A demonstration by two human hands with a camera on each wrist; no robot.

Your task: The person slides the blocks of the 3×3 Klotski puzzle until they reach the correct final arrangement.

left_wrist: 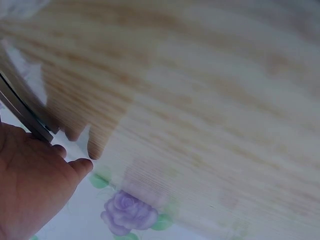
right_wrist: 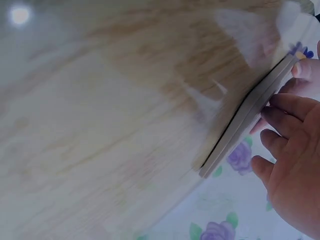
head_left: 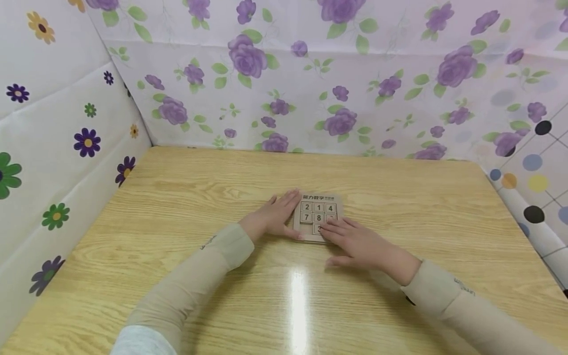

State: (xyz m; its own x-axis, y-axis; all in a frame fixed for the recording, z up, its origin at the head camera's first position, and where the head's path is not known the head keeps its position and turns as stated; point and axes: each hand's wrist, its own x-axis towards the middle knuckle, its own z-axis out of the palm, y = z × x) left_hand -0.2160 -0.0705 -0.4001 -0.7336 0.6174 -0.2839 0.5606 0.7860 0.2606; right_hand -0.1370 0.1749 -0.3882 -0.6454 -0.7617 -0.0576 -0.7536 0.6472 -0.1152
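Note:
A wooden sliding number puzzle (head_left: 338, 198) lies flat on the table, with printed characters along its top edge. Tiles 2, 1 and 4 form the top row. Below are 7, 8 and a tile partly hidden by fingers. In the bottom row, the 3 tile (head_left: 316, 229) stands right of a bare slot. My left hand (head_left: 272, 217) rests along the board's left side, thumb at the lower left corner. Straight fingers of my right hand (head_left: 360, 245) touch the lower right tiles and cover that corner; its thumb is apart from the board.
The wood-grain table (head_left: 213, 182) is glossy and reflects light in front of the puzzle. A purple-flowered cloth (head_left: 293, 88) hangs behind it. Flower-patterned sheeting (head_left: 57, 162) borders the left, dotted sheeting (head_left: 539, 197) the right.

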